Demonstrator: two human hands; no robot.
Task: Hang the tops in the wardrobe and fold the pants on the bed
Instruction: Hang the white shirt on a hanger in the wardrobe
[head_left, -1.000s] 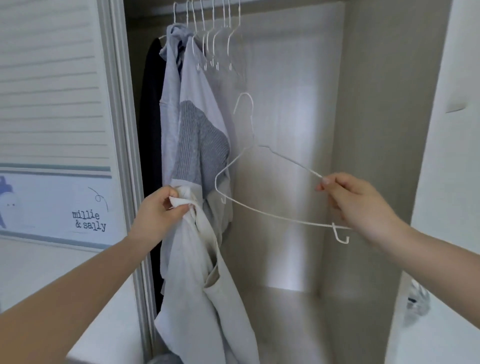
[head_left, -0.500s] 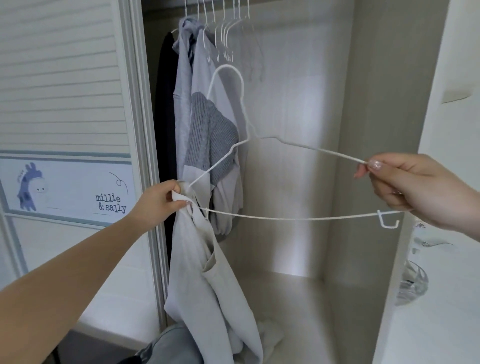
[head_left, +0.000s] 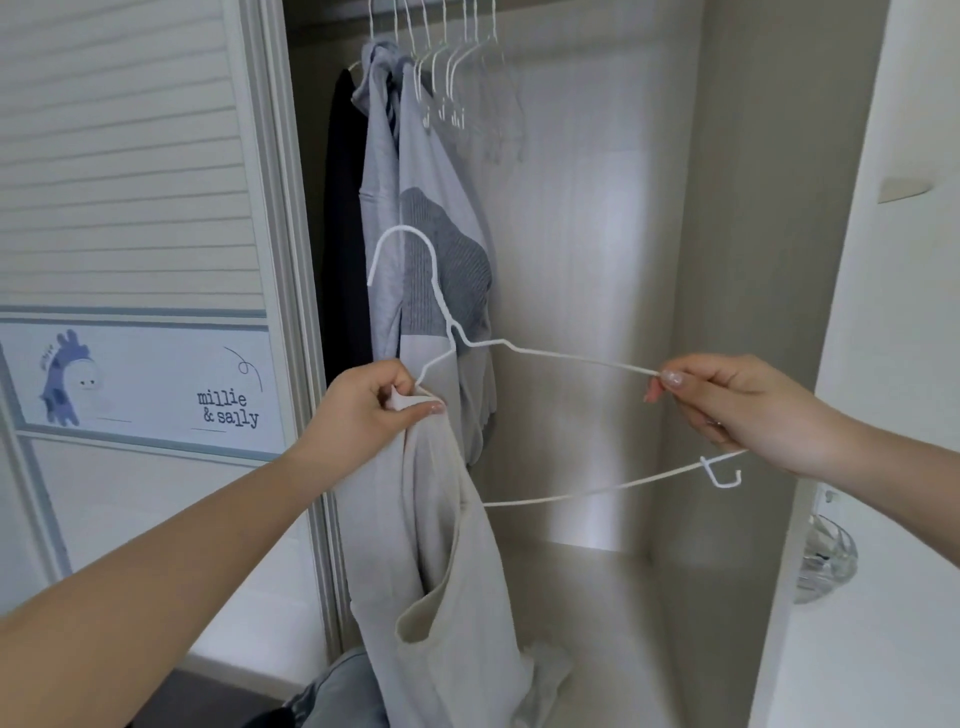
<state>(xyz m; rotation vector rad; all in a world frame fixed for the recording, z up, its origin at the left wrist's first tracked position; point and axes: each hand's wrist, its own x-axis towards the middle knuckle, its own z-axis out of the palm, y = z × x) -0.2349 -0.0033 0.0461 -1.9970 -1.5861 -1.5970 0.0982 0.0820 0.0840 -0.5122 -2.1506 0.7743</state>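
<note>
Facing open wardrobe (head_left: 753, 260), hands threading hanger (head_left: 561, 358) into top (head_left: 452, 597)

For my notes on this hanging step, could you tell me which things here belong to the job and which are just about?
In use:
left hand
right hand
white wire hanger
cream top
spare hangers on the rail

Just about:
grey sweater, hung
dark garment
cartoon sticker

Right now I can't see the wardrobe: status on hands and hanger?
Left hand grips cream top at hanger's left end. Right hand pinches white hanger at its right shoulder. Hanger not on rail; hung grey tops close behind.
</note>
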